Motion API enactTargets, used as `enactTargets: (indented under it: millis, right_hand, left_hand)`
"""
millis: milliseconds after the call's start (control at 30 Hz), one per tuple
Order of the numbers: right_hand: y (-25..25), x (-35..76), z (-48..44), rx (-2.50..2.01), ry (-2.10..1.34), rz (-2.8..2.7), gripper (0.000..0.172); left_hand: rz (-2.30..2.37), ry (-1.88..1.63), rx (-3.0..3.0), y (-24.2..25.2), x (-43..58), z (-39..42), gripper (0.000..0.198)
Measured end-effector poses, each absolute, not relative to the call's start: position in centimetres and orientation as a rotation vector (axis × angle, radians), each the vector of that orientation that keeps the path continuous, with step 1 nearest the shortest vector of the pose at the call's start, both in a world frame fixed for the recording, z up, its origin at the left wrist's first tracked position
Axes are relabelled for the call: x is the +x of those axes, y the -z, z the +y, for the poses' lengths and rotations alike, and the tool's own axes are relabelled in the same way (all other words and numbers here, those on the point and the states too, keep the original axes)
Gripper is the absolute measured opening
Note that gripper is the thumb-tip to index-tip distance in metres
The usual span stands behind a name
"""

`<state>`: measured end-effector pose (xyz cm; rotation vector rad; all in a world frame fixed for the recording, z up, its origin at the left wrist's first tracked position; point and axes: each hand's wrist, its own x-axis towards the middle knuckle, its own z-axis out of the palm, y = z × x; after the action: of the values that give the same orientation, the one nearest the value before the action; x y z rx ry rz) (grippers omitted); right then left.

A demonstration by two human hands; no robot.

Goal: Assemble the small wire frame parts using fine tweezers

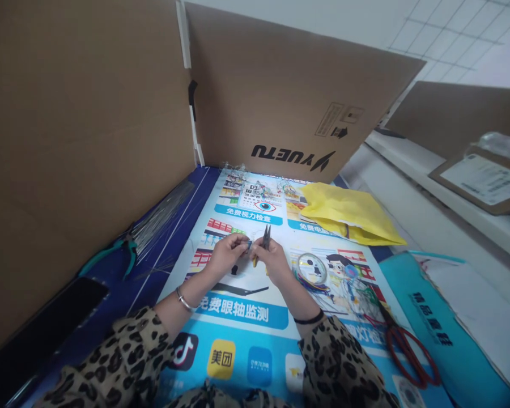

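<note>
Both hands meet over the printed poster (255, 317) on the table. My right hand (276, 262) is closed around small dark pliers (266, 236) with yellow handles, jaws pointing up and away. My left hand (226, 254) pinches a tiny piece, too small to name, right against the pliers' jaws. A small dark bit (234, 270) lies on the poster just below the left hand. Leopard-print sleeves cover both forearms; a bracelet (182, 299) sits on the left wrist, a black band (309, 319) on the right.
A bundle of thin metal wires (161, 218) and teal-handled pliers (110, 252) lie at left. A yellow bag (348, 212) sits at back right, coiled coloured wire (312, 271) beside my right hand, red scissors (408, 348) at right. Cardboard walls (280, 96) surround the table; a black phone (42, 328) lies at left.
</note>
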<state>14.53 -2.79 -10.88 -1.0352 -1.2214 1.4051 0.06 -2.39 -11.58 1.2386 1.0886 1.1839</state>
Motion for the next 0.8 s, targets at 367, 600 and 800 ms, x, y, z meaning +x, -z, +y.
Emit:
enactTargets:
  millis: [367,600,800]
  right_hand:
    - [10.7,14.3,-3.1,-1.021,-1.391,-1.220,0.015]
    - [10.2,13.8,-3.3,-1.066,-1.346,-1.232,0.014]
    - [10.4,13.6,-3.2,-1.082,-1.344,-1.252,0.018]
  left_hand:
    - [1.177,-1.212,1.474,11.9,-0.1,-2.4,0.028]
    - [1.215,-1.190,1.426,10.4,0.1,-2.9,0.018]
    - [1.199,-1.219,1.395,10.2,0.2,-2.9,0.014]
